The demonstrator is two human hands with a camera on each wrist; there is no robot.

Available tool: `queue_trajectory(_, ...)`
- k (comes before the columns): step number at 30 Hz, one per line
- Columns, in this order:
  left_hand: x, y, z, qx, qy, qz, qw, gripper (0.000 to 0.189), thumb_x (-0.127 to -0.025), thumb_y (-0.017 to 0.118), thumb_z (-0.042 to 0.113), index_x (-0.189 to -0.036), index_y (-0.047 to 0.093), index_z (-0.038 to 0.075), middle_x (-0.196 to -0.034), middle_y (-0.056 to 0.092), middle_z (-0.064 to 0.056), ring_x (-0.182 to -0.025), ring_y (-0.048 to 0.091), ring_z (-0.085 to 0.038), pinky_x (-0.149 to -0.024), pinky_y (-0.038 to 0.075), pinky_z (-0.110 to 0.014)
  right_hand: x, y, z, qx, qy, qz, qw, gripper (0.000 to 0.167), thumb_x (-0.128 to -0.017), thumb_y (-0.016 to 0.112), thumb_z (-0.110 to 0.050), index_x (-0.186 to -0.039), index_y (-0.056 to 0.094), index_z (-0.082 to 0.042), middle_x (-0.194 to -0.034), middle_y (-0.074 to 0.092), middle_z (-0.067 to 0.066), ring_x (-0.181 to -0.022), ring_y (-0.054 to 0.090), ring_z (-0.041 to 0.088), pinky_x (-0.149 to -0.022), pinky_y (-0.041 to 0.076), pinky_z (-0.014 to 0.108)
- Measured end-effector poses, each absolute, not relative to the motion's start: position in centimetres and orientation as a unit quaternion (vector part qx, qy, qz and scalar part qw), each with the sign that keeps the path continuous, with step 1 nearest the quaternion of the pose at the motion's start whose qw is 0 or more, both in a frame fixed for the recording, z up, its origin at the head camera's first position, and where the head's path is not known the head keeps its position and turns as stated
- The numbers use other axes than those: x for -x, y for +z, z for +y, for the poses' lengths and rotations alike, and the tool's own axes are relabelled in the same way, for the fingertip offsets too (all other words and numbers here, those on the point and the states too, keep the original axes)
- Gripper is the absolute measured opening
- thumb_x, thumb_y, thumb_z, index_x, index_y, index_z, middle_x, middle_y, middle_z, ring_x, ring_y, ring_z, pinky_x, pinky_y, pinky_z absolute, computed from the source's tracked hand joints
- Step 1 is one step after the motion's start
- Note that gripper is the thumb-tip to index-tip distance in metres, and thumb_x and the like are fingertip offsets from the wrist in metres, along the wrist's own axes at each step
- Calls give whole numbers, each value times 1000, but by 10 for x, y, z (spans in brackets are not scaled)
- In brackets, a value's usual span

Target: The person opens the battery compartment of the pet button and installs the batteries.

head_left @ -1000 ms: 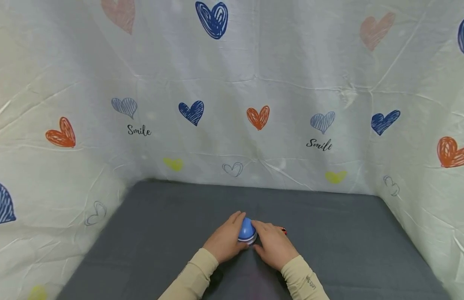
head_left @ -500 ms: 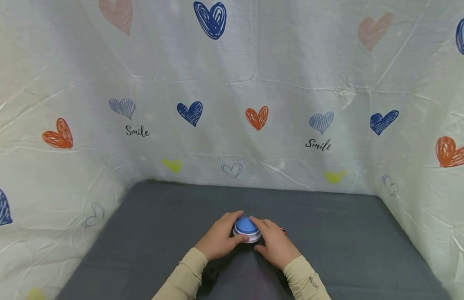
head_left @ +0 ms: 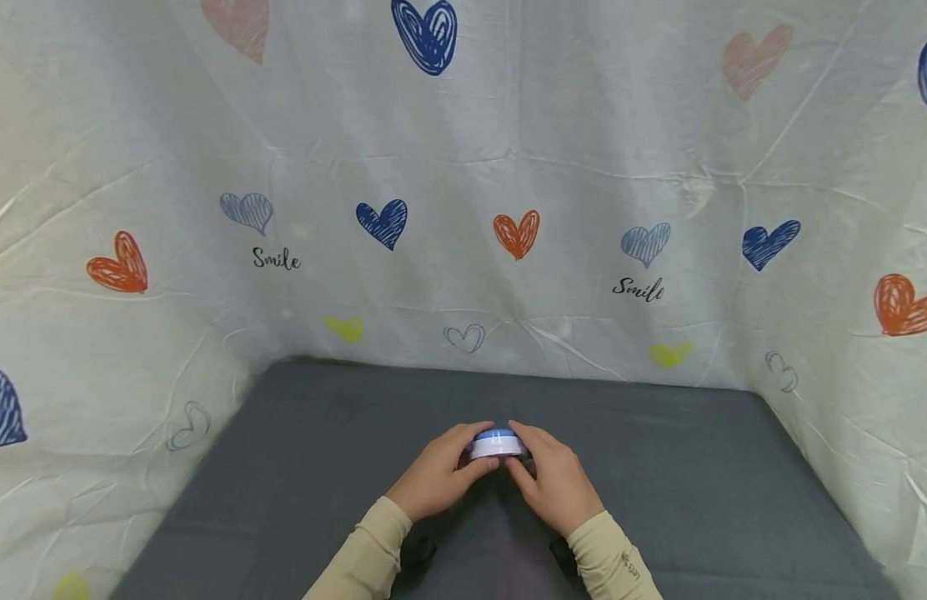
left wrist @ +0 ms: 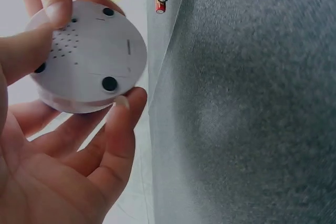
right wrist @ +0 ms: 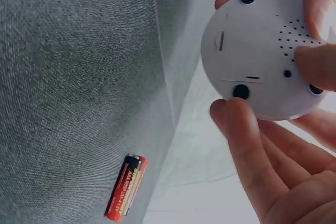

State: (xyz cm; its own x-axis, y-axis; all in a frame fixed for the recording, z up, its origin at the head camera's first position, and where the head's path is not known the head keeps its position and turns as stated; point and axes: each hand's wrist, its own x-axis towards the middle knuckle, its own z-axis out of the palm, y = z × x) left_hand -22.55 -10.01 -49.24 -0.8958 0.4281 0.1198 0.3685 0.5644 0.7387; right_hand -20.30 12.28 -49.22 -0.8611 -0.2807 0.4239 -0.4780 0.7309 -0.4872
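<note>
A round white buzzer button [head_left: 498, 446] with a blue domed top is held above the table between both hands. My left hand [head_left: 438, 473] grips its left side, and my right hand [head_left: 557, 479] grips the right side, each with a thumb against the underside. In the left wrist view, the button's base [left wrist: 94, 56] shows speaker holes, black round feet and a battery cover outline. The right wrist view gives the same base [right wrist: 252, 45] with the cover in place. Most of the blue top is turned away from the head camera.
Two red-and-black AAA batteries [right wrist: 126, 188] lie side by side on the grey table cloth [head_left: 696, 483], beyond the hands; the right hand hides them from the head view. A white curtain [head_left: 448, 283] printed with hearts encloses the table's back and sides.
The button has tipped, so its blue dome faces away and its white side shows toward the head. The right hand has shifted slightly forward and closed onto it; the batteries are now covered.
</note>
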Motion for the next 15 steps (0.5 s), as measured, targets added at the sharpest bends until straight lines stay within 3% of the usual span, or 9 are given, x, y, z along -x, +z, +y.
queue_trajectory(4, 224, -492, -98, -215, 429, 877, 35, 67, -110, 56, 57, -161, 52, 13, -146, 67, -7, -116, 68, -15, -96, 58, -41, 203, -490, 123, -207, 298, -914, 179, 49, -100, 80, -21, -145, 67, -7, -127, 77, 9, -94, 74, 13, -78, 62, 29)
queue_trajectory(9, 224, -494, -95, -203, 454, 866, 44, 65, -112, 53, 55, -162, 51, 13, -148, 67, -10, -127, 69, -24, -103, 57, -49, 205, -489, 125, -213, 292, -916, 175, 49, -100, 80, -22, -146, 67, -10, -113, 77, 2, -77, 60, 4, -70, 54, 24)
queue_trajectory(12, 225, -495, -95, -198, 455, 866, 55, 69, -110, 59, 53, -163, 49, 11, -153, 63, -12, -132, 67, -26, -105, 56, -50, 205, -490, 125, -213, 286, -920, 163, 51, -100, 80, -22, -148, 66, -12, -108, 75, 1, -73, 53, 2, -68, 50, 23)
queue_trajectory(15, 226, -496, -95, -197, 445, 871, 73, 82, -102, 72, 53, -165, 45, 8, -154, 61, -15, -125, 68, -24, -99, 58, -45, 206, -492, 124, -206, 285, -925, 145, 51, -100, 80, -21, -149, 65, -14, -109, 75, 1, -75, 54, 2, -69, 51, 24)
